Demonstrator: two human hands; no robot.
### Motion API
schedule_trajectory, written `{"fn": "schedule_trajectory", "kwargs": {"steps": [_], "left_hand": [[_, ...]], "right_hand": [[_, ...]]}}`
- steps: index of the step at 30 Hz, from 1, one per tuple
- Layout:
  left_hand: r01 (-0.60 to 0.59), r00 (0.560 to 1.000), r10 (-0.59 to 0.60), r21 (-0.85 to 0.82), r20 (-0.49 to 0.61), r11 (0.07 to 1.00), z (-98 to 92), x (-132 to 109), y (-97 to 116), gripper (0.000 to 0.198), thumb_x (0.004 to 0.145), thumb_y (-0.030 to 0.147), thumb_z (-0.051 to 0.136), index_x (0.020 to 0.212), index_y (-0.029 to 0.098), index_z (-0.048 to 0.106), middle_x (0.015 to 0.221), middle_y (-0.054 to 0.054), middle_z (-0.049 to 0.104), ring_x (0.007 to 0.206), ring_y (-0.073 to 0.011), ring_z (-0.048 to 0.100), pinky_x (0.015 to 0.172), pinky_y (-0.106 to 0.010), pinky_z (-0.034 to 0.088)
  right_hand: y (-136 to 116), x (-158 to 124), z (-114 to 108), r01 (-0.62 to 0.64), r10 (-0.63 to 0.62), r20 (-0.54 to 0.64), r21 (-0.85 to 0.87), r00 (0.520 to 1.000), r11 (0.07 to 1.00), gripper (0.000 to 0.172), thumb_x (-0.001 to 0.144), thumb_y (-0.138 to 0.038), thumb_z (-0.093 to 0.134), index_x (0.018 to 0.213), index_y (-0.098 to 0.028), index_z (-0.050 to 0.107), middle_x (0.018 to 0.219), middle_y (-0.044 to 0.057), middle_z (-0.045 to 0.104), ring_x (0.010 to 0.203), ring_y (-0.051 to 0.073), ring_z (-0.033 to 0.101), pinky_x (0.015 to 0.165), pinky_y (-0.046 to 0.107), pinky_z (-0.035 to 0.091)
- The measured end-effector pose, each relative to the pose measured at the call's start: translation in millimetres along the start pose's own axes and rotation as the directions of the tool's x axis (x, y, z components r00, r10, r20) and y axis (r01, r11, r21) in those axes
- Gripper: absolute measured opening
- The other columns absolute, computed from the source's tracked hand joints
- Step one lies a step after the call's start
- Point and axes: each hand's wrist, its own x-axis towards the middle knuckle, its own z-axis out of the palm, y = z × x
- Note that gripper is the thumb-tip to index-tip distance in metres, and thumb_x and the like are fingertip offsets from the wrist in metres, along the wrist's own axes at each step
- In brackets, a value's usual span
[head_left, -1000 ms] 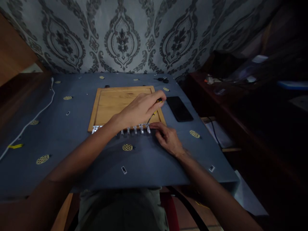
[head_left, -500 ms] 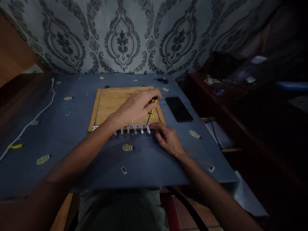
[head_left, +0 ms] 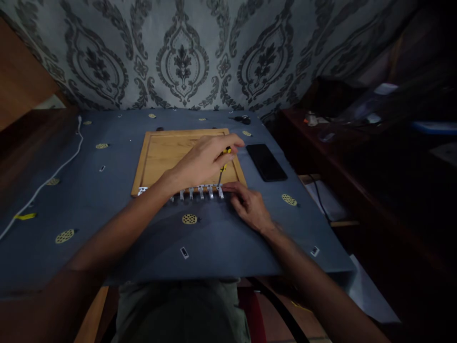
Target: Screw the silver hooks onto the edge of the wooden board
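Observation:
My left hand (head_left: 210, 155) reaches over a wooden board (head_left: 167, 155) and is closed round the yellow-and-black handle of a screwdriver (head_left: 223, 168). The screwdriver stands nearly upright, its tip at the right end of a metal hook rail (head_left: 201, 189). That rail runs along the board's near edge, with several hooks pointing towards me; my left forearm hides part of it. My right hand (head_left: 252, 207) rests on the cloth at the board's near right corner. Its index finger and thumb are bent around the rail's right end, steadying it.
A black phone (head_left: 266, 162) lies right of the board. Small dark items (head_left: 243, 119) sit near the wall. A white cable (head_left: 53, 172) with a yellow tag (head_left: 25, 216) runs along the left. To the right stands a dark desk (head_left: 321, 157) with a plastic bottle (head_left: 374, 102).
My left fingers have shifted slightly around the screwdriver handle, the forefinger now stretched further right. The screwdriver tip, board and right hand keep their places.

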Motion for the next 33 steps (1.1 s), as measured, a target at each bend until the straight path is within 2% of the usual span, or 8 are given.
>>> {"fn": "schedule_trajectory", "kwargs": {"steps": [4, 9, 15, 20, 24, 27, 30, 33], "left_hand": [[0.041, 0.997, -0.057, -0.244, -0.056, 0.969, 17.1, -1.5, 0.6, 0.027, 0.103, 0.012, 0.041, 0.120, 0.012, 0.062, 0.095, -0.005, 0.069, 0.088, -0.0130, 0.069, 0.088, -0.027, 0.055], [0.142, 0.962, -0.225, -0.420, -0.155, 0.896, 37.6, 9.0, 0.5, 0.025, 0.108, 0.023, 0.038, 0.104, 0.017, 0.063, 0.074, 0.001, 0.054, 0.071, -0.0135, 0.055, 0.074, -0.027, 0.053], [0.145, 0.914, -0.352, -0.647, -0.202, 0.749, 52.2, 26.4, -0.9, 0.031, 0.108, 0.033, 0.048, 0.086, 0.018, 0.061, 0.062, 0.005, 0.039, 0.056, -0.0091, 0.042, 0.051, -0.022, 0.036], [0.185, 0.956, -0.294, -0.743, -0.016, 0.643, 51.1, 32.0, 8.3, 0.030, 0.108, 0.034, 0.048, 0.084, 0.019, 0.059, 0.050, 0.010, 0.029, 0.045, -0.0071, 0.028, 0.045, -0.022, 0.021], [0.220, 0.971, -0.217, -0.732, 0.101, 0.644, 47.1, 29.9, 10.0, 0.024, 0.109, 0.027, 0.044, 0.092, 0.018, 0.059, 0.051, 0.010, 0.030, 0.045, -0.0080, 0.028, 0.047, -0.022, 0.024], [0.192, 0.974, -0.227, -0.594, 0.017, 0.781, 40.6, 26.4, 8.7, 0.028, 0.111, 0.029, 0.038, 0.093, 0.019, 0.058, 0.060, 0.006, 0.041, 0.054, -0.0102, 0.043, 0.056, -0.023, 0.039], [0.213, 0.975, -0.219, -0.127, -0.033, 0.969, 27.4, 23.2, 15.0, 0.040, 0.112, 0.039, 0.033, 0.090, 0.018, 0.060, 0.075, -0.001, 0.060, 0.075, -0.0160, 0.061, 0.074, -0.029, 0.047], [0.219, 0.968, -0.251, 0.420, 0.022, 0.881, 12.9, 21.3, 27.4, 0.052, 0.109, 0.055, 0.034, 0.105, 0.015, 0.067, 0.089, -0.011, 0.071, 0.092, -0.0274, 0.069, 0.078, -0.036, 0.047]], "right_hand": [[-0.4, -0.2, 0.5, -0.002, 0.002, -0.011, -0.004, 1.000, 1.000, 0.039, 0.091, -0.008, 0.047, 0.120, -0.025, 0.066, 0.110, 0.004, 0.080, 0.094, 0.023, 0.078, 0.081, 0.035, 0.062], [-1.5, -0.5, -0.9, 0.008, -0.008, -0.008, 0.005, 1.000, 1.000, 0.039, 0.091, -0.008, 0.047, 0.121, -0.024, 0.067, 0.111, 0.005, 0.080, 0.093, 0.022, 0.078, 0.082, 0.034, 0.062], [-0.7, -0.1, -0.4, 0.027, -0.027, -0.014, 0.001, 1.000, 1.000, 0.041, 0.090, -0.006, 0.047, 0.120, -0.023, 0.068, 0.113, 0.005, 0.080, 0.095, 0.022, 0.078, 0.084, 0.034, 0.061], [-0.5, 0.4, -0.1, 0.015, -0.015, -0.013, 0.005, 1.000, 1.000, 0.040, 0.089, -0.007, 0.048, 0.119, -0.023, 0.068, 0.108, 0.004, 0.081, 0.092, 0.022, 0.078, 0.082, 0.033, 0.061], [-0.9, 1.0, 0.3, 0.031, -0.031, -0.018, 0.026, 0.999, 0.999, 0.041, 0.088, -0.006, 0.048, 0.118, -0.024, 0.069, 0.107, 0.003, 0.081, 0.095, 0.022, 0.078, 0.084, 0.033, 0.061], [-1.1, 1.2, 0.3, 0.036, -0.035, -0.025, 0.019, 0.999, 0.999, 0.039, 0.089, -0.007, 0.048, 0.117, -0.024, 0.069, 0.109, 0.004, 0.080, 0.095, 0.022, 0.078, 0.084, 0.033, 0.061], [-0.5, 0.9, 0.2, 0.027, -0.027, -0.016, 0.012, 1.000, 1.000, 0.038, 0.090, -0.007, 0.047, 0.117, -0.023, 0.068, 0.109, 0.005, 0.080, 0.093, 0.022, 0.078, 0.083, 0.034, 0.061], [0.3, 0.2, 0.5, 0.011, -0.010, -0.014, 0.007, 1.000, 1.000, 0.039, 0.090, -0.008, 0.048, 0.119, -0.024, 0.067, 0.107, 0.005, 0.081, 0.095, 0.022, 0.078, 0.084, 0.035, 0.062]]}}
